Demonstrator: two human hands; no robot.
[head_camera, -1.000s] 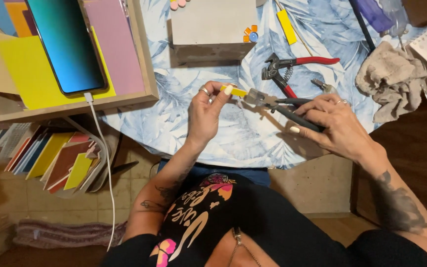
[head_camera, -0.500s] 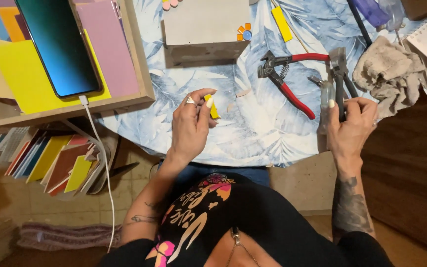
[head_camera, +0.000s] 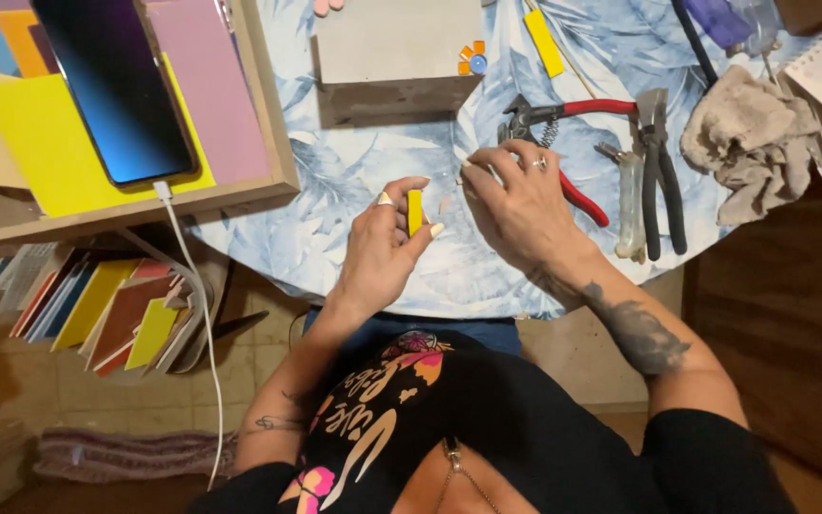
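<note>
Left of the grey block (head_camera: 400,59), we see a phone (head_camera: 114,88) lying on coloured sheets in a wooden tray (head_camera: 268,143). Below the block, our left hand (head_camera: 382,252) pinches a small yellow strip (head_camera: 415,211) upright over the blue leaf-patterned surface (head_camera: 335,190). Just right of it, our right hand (head_camera: 520,205) hovers with fingers loosely curled, holding nothing. Right of the block lie red-handled pliers (head_camera: 573,143), black pliers (head_camera: 658,171) and a rag (head_camera: 749,143).

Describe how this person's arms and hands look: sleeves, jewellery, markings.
Both forearms are bare, below the short sleeves of a black printed top. The right forearm carries a large dark tattoo; the left forearm has small line tattoos. The left hand wears a ring, the right hand another. Nails look long and pale.
</note>
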